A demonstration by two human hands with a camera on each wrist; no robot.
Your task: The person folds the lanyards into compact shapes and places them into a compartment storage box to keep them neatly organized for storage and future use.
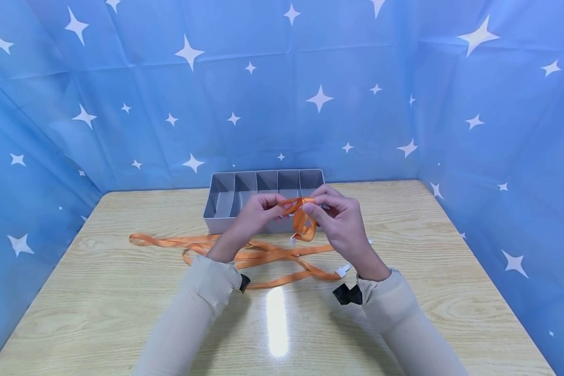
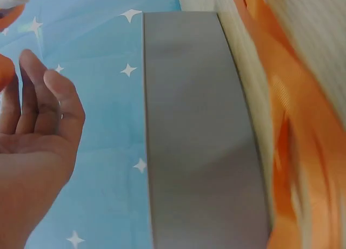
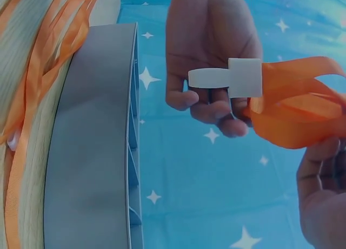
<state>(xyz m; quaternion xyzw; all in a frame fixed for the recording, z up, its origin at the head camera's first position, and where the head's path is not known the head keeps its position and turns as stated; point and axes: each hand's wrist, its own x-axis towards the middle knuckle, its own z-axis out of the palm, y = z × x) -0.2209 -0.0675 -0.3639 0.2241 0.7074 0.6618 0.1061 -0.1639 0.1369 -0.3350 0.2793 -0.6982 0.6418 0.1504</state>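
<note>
An orange lanyard (image 1: 304, 225), gathered into loops, hangs between the two hands, in front of a grey divided box. My left hand (image 1: 257, 213) pinches the loops from the left with thumb and fingers. From the other side my right hand (image 1: 342, 223) grips the band at the top between thumb and forefinger. A white plastic clip (image 3: 245, 78) sticks out from the held loops in the right wrist view, overlapping the left palm there. More orange lanyards (image 1: 272, 255) lie loosely crossed on the table below the hands, one ending in a white clip (image 1: 343, 270).
The grey box (image 1: 220, 225) stands at the back of the wooden table (image 1: 122, 303), its several compartments facing up. A blue curtain (image 1: 263, 130) with white stars hangs behind and at both sides. Dark wrist devices (image 1: 348, 295) sit at the cuffs.
</note>
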